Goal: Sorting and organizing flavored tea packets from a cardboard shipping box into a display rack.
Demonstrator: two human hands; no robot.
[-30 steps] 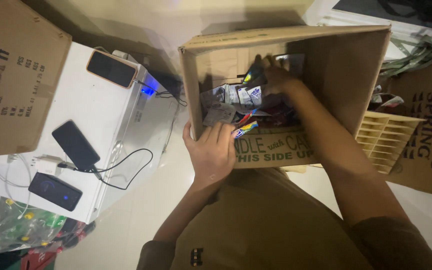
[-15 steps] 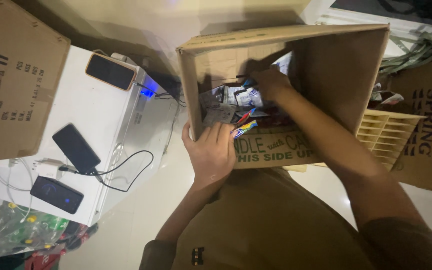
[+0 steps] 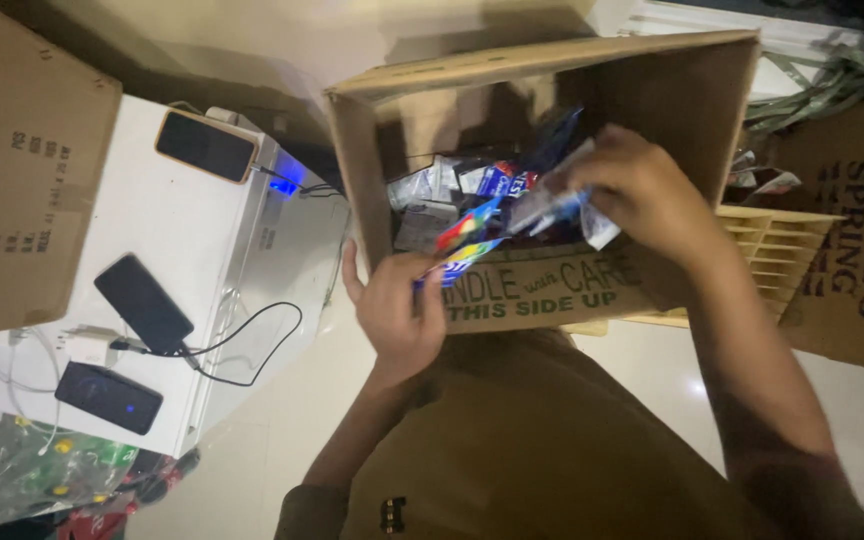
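Nearby, 3 phones lie beside the cardboard box.

floor: pale, glossy | white table left | light: dim, possibly night

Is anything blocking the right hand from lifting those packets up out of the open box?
Nothing visible does. The right hand grips clear packets near the top of the cardboard box, whose opening is uncovered. The left hand only holds the near wall, off to the side.
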